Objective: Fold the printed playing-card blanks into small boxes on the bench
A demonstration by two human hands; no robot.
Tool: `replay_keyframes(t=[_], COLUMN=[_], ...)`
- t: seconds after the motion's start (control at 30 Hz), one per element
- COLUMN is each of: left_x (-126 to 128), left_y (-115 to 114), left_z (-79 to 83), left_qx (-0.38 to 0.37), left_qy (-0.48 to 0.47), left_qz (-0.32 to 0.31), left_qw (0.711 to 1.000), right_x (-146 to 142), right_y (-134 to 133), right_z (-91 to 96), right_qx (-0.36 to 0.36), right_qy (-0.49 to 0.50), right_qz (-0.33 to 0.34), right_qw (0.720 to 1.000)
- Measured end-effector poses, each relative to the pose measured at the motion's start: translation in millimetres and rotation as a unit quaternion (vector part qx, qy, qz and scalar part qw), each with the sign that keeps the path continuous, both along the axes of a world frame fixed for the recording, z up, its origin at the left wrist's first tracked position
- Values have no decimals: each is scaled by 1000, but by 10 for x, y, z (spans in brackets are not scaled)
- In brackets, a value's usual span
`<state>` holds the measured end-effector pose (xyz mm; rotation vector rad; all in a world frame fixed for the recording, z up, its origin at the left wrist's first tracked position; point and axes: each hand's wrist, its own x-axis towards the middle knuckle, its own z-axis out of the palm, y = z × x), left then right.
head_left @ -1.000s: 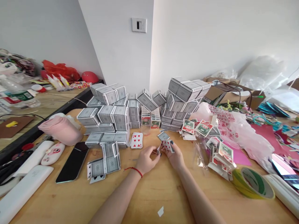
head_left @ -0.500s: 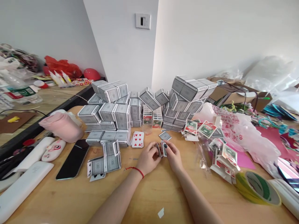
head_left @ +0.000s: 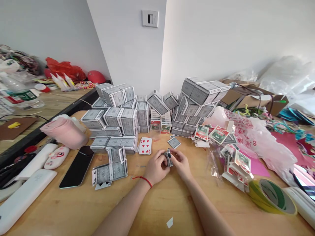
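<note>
My left hand (head_left: 155, 167) and my right hand (head_left: 181, 164) meet at the middle of the wooden table (head_left: 157, 209), both closed on a small bunch of folded playing cards (head_left: 168, 158) held between them. A red string circles my left wrist. Just beyond the hands lie a face-up red heart card (head_left: 145, 146) and a single grey-backed card (head_left: 174, 142). A flat strip of joined grey card boxes (head_left: 111, 169) lies to the left of my left hand.
Stacks of grey card cubes (head_left: 118, 114) and another pile (head_left: 197, 98) line the wall. A black phone (head_left: 77, 166), a pink roll (head_left: 64, 132) and white cases sit left. Card packets (head_left: 233, 160), a plastic bag (head_left: 256, 137) and a tape roll (head_left: 270, 196) sit right.
The cards in my right hand were fanned open with red faces showing; now both hands have drawn together and pressed them into a compact folded bunch.
</note>
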<state>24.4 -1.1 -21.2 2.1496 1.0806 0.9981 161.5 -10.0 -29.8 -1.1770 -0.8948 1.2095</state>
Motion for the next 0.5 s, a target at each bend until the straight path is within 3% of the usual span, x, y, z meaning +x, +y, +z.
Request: replay_keyframes(t=[0.23,0.5], left_x=[6,26], left_y=[-20,-57], left_z=[10,-1], left_qx=[8,3], left_qy=[-12,-24], left_qz=[10,14], left_qw=[1000,1000], right_x=[-39,-124], right_y=[-41,-89], right_z=[86,28], right_qx=[25,-1], right_qy=[-6,101], right_qz=[57,92], right_qw=[998,991])
